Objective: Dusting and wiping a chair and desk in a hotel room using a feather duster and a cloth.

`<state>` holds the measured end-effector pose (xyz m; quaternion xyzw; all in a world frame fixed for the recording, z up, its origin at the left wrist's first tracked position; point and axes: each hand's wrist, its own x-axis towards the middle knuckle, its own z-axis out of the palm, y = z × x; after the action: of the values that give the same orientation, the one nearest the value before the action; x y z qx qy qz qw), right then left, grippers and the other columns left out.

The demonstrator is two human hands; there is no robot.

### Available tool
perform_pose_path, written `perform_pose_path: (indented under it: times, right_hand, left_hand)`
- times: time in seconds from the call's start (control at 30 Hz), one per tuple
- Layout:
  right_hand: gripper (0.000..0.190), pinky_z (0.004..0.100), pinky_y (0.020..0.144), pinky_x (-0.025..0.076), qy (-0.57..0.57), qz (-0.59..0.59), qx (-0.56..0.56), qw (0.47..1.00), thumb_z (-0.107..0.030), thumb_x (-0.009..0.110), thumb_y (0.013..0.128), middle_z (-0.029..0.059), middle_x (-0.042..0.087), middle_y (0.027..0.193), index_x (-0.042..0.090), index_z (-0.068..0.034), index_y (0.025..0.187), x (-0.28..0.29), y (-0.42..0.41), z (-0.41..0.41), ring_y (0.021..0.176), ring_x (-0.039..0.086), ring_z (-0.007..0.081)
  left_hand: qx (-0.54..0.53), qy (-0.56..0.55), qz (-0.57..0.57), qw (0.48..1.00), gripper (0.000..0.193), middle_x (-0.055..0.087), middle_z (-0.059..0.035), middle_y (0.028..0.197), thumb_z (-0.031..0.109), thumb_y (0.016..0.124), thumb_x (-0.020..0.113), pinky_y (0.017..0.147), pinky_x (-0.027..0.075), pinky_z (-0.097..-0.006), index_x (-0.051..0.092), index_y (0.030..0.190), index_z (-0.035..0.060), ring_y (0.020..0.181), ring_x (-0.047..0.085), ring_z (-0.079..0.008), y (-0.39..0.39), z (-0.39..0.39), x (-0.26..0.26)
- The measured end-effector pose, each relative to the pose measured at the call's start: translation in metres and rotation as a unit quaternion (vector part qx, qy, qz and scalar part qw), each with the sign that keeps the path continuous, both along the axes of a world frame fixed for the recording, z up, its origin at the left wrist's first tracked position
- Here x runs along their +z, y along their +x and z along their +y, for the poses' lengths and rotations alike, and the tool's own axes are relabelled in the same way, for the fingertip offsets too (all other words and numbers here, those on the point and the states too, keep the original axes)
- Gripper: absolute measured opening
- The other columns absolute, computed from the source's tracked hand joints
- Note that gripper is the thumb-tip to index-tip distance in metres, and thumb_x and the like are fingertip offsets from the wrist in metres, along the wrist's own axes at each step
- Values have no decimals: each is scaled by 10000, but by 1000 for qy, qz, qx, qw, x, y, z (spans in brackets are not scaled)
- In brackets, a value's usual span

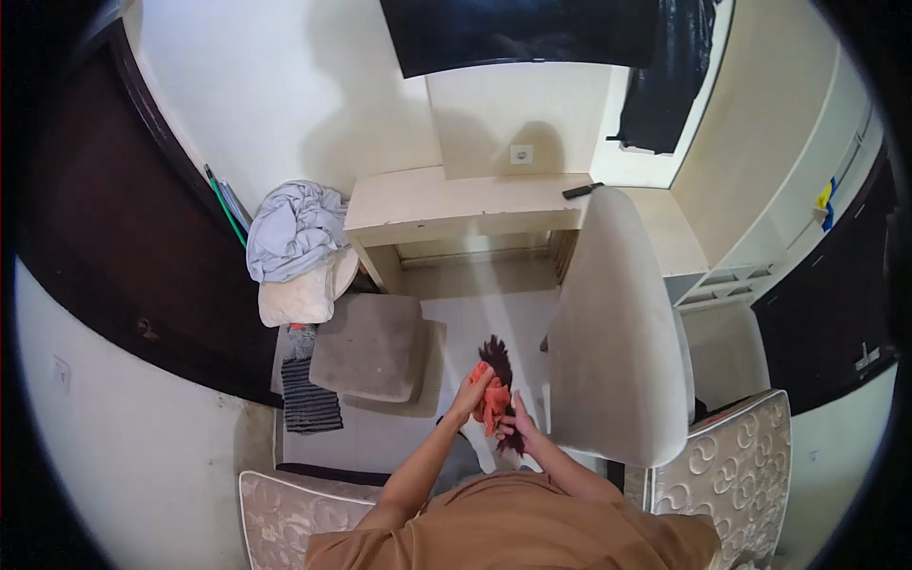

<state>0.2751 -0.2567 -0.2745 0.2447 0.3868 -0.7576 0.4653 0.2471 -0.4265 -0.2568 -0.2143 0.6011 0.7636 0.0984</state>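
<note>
My left hand [470, 396] grips a crumpled orange-red cloth [491, 406] in front of my body, above the tiled floor. A dark maroon, fringed thing [498, 356], perhaps a feather duster, shows beyond the cloth and again below it; the cloth covers its middle. At its lower end is my right hand [526, 429], thumb raised and fingers curled against the dark fringe beside the cloth. Whether the right fingers close around it is partly hidden.
A grey-beige cushioned stool [367, 345] stands left, near a striped mat [311, 395] and piled bedding [296, 231]. Right is a tall upholstered chair [616, 342]. Ahead is a desk [427, 199] with a remote control [581, 191]. Quilted mattresses [734, 463] flank me.
</note>
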Motion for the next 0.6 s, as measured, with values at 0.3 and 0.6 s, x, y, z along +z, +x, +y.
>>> perform_pose_path:
  times: [0.3,0.6]
  right_hand:
    - [324,293,502,397,35,166,35,985,-431,631,960,-47,416,605,538,-126,901,54,-92,-139,467,378,83]
    - [233,252,476,357,16,157,29,987,-340,629,972,-50,474,634,573,-114,963,68,-145,-226,478,376,68]
  left_hand:
    - [-30,-23,73,997,403,676,-17,1013,442,967,621,854,495,-287,654,1096,62,922,616,-110,-74,-134,19]
    - [179,121,34,976,411,667,-33,1022,439,993,579,859,500,-299,624,1133,55,940,630,-126,-95,-221,-7]
